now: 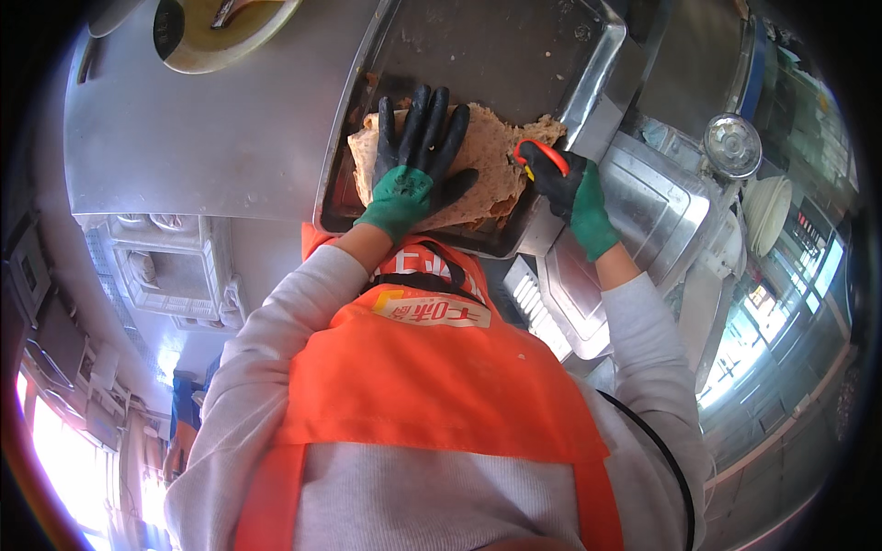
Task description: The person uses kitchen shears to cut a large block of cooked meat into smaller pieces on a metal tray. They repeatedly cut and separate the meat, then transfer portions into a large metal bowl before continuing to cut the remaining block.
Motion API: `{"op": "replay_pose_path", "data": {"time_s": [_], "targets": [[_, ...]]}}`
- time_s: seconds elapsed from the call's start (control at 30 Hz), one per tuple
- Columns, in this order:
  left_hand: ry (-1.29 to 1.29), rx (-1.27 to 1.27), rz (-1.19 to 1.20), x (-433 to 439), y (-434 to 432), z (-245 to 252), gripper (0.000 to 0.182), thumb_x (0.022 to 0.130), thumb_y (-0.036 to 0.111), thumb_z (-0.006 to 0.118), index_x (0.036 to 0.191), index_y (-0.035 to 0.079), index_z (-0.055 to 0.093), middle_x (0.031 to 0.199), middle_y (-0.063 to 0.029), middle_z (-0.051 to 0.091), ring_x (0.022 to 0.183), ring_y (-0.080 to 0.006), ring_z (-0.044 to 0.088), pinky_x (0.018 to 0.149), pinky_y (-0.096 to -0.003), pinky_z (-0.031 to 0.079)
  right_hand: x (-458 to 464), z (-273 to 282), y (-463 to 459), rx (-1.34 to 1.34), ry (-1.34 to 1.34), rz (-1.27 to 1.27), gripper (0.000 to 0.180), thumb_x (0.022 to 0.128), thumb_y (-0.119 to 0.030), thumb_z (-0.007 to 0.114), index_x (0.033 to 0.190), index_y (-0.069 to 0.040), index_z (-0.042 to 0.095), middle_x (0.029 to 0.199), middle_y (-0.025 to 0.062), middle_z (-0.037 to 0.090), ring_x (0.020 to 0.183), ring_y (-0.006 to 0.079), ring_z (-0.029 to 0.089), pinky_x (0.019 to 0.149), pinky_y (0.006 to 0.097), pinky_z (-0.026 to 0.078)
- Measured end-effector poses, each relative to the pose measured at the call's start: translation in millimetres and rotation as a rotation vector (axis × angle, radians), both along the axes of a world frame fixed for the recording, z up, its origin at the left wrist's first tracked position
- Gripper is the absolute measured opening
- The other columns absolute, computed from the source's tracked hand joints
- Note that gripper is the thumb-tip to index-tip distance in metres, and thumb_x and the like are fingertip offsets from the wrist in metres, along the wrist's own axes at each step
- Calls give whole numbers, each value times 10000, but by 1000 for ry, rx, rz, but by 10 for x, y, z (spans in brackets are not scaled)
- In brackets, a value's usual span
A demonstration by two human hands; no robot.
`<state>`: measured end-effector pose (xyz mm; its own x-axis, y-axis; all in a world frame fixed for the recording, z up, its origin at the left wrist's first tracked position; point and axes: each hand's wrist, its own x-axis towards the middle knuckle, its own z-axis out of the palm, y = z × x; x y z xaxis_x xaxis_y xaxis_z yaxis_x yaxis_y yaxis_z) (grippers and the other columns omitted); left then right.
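Note:
My left hand (417, 162), in a black-and-green work glove, lies flat with fingers spread on a light brown slab of food (493, 151), which may be flatbread or cooked meat. The slab has ragged, torn edges and rests in a deep metal tray (482, 48). In the same kind of glove, my right hand (568, 186) is closed around a red-and-yellow tool handle (551, 156) at the slab's right edge. The tool's working end is hidden, so its kind is unclear.
Bits of food dot the tray's floor. A steel worktop (207, 138) extends left, with a round container of yellowish liquid (227, 41) at the back. Steel lids or trays (641, 200) lie right, near a round metal lid (732, 146) and stacked pale bowls (766, 213). White crates (165, 275) stand lower left.

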<state>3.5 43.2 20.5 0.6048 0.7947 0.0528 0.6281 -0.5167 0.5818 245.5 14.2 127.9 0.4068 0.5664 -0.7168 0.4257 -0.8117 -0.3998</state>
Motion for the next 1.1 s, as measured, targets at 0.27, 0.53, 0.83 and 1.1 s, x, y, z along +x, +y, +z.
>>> {"op": "replay_pose_path", "data": {"time_s": [0.27, 0.53, 0.83, 1.1], "targets": [[6, 133, -4, 16, 42, -67, 975, 888, 635, 750, 1679, 161, 433, 1738, -234, 359, 1623, -424, 317, 1295, -758, 88, 1343, -732, -255, 120, 433, -498, 269, 1023, -425, 761, 970, -168, 702, 722, -67, 496, 519, 89, 429, 459, 272, 348], [174, 147, 217, 76, -117, -5, 984, 928, 665, 703, 1694, 133, 389, 1749, -278, 315, 1641, -449, 261, 1294, -729, 73, 1365, -14, -607, 307, 301, -536, 439, 964, -534, 809, 779, -185, 619, 659, -46, 497, 441, 90, 387, 430, 280, 284], [136, 185, 156, 5, 22, 160, 978, 933, 596, 749, 1660, 40, 405, 1661, -330, 424, 1545, -514, 398, 1269, -654, 246, 341, 656, -668, 348, 361, -371, 472, 973, -527, 821, 967, -62, 740, 699, -23, 594, 499, 50, 487, 459, 251, 366], [62, 126, 149, 31, 117, 38, 930, 940, 620, 715, 1686, 160, 403, 1682, -322, 402, 1478, -533, 489, 1124, -653, 455, 129, 690, -263, 359, 288, -202, 458, 1012, -501, 782, 1072, -47, 767, 680, -35, 562, 489, 44, 454, 454, 240, 340]]}}
